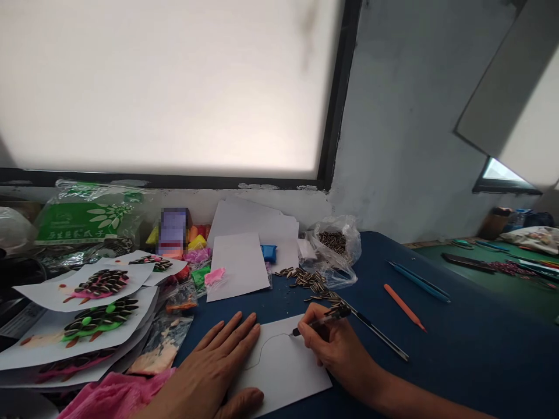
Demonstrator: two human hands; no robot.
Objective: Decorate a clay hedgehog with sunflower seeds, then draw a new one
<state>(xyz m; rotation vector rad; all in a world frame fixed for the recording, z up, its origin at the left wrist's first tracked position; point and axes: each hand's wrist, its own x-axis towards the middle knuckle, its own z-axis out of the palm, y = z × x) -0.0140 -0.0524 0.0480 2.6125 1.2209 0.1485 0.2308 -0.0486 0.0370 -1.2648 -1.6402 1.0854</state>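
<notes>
A sheet of white paper (290, 372) lies on the dark blue table, with a thin curved line drawn across its upper part. My left hand (213, 361) rests flat over the sheet's left side, fingers stretched out. Pinched in my right hand (334, 343) is a black pen (325, 319), its tip at the right end of the curve. Just beyond the right hand are loose sunflower seeds (305, 279) and a slim silver-and-black tool (379, 331).
Finished-looking seed-and-clay hedgehog pictures (100, 285) are piled at left, above a pink cloth (117, 396). Blank sheets (240, 262) and a clear bag of seeds (334, 244) stand by the wall. An orange tool (404, 307) and blue tools (419, 281) lie at right.
</notes>
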